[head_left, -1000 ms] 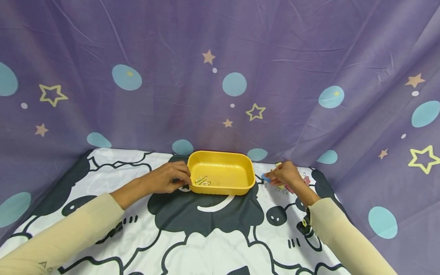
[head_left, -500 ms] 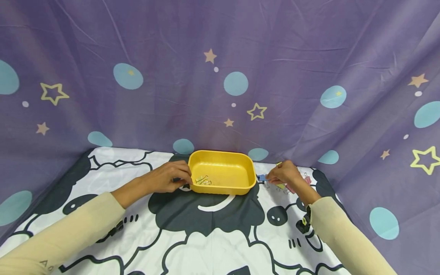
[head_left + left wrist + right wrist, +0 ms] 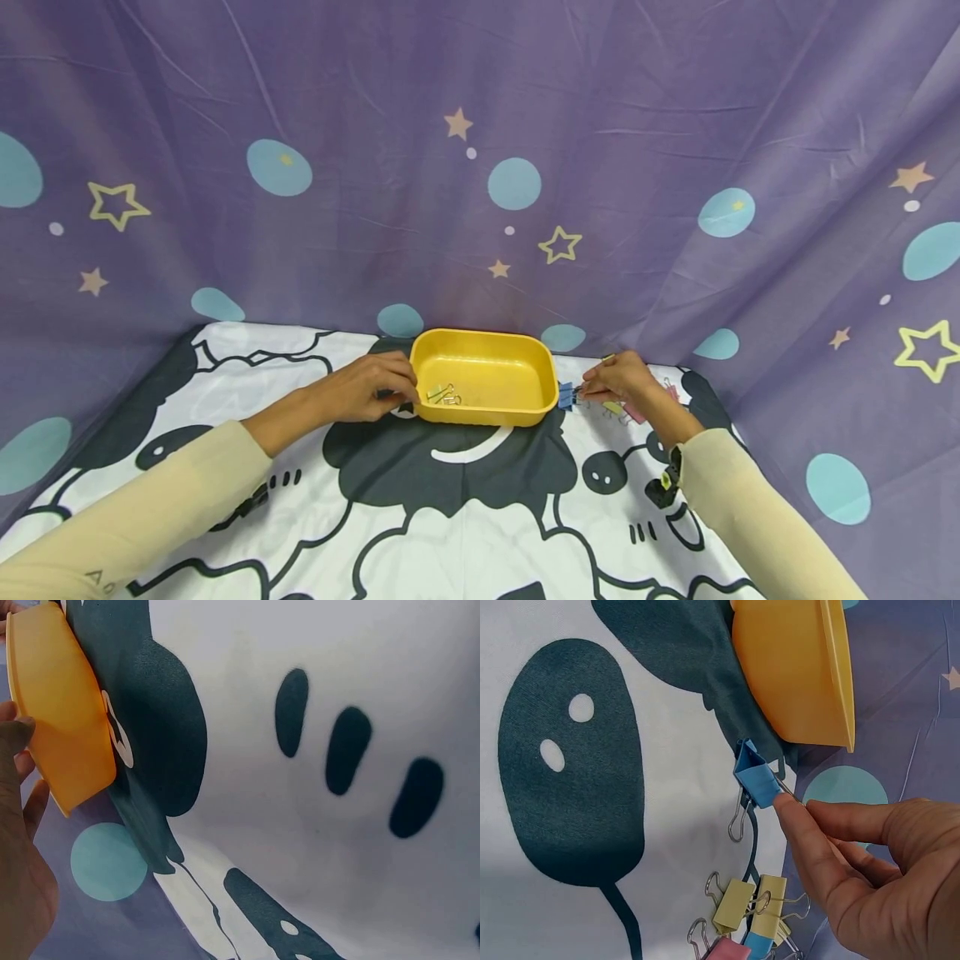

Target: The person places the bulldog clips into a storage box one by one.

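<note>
A yellow plastic tray (image 3: 491,415) stands at the back of the cloth-covered table. My left hand (image 3: 367,387) grips its left end, with the thumb (image 3: 19,735) against the wall in the left wrist view. Inside, near the left front corner, lie a few small binder clips (image 3: 441,393) with wire handles. To the right of the tray, my right hand (image 3: 624,383) pinches a blue binder clip (image 3: 757,776) by one wire handle between thumb and forefinger. The clip's other handle hangs free, and its blue body is close to the tray's right end in the head view.
Yellow binder clips (image 3: 735,904) and a pink binder clip (image 3: 727,950) lie in a loose pile beneath and beside the right hand. A purple curtain (image 3: 360,208) with stars and dots rises right behind the tray. The white-and-black patterned cloth (image 3: 465,533) covers the table.
The blue binder clip has shifted slightly left towards the tray and turned, so more of its body shows past the right fingertips. The left hand and tray have stayed put.
</note>
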A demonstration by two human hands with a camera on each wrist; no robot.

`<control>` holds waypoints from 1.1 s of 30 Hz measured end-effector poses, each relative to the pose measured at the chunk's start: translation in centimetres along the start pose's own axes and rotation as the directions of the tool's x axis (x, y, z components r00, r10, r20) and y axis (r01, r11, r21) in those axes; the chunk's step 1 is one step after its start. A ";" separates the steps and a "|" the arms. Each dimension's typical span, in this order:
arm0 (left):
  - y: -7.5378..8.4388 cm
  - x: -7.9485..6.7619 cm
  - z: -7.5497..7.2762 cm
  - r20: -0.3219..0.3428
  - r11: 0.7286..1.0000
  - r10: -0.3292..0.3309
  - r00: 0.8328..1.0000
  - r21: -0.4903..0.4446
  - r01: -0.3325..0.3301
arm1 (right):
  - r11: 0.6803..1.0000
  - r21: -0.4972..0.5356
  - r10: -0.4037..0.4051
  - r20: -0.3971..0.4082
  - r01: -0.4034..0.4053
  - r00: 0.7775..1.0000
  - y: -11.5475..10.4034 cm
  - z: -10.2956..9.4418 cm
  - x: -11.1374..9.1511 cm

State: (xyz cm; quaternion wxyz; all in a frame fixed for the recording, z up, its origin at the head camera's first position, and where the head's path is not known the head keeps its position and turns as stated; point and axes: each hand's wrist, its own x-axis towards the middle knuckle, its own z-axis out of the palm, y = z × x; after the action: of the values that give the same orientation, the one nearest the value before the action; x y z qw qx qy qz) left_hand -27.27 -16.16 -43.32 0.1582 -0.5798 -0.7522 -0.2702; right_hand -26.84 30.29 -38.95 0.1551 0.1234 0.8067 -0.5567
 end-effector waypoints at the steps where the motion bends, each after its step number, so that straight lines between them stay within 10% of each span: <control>1: 0.0 0.0 0.0 -0.001 1.000 0.001 1.000 0.000 -0.001 | 1.000 0.006 0.006 0.005 -0.006 1.000 -0.1 -0.1 0.0; 33: 0.1 0.0 0.1 -0.012 1.000 -0.005 1.000 0.018 0.005 | 0.998 0.057 -0.012 -0.001 0.012 1.000 -3.0 -2.2 0.0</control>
State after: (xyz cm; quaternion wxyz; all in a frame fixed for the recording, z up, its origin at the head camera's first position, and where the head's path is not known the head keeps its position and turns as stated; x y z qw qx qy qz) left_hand -27.12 -16.10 -43.39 0.1672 -0.5747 -0.7551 -0.2675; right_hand -28.24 31.30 -35.63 0.1479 0.1233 0.7913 -0.5803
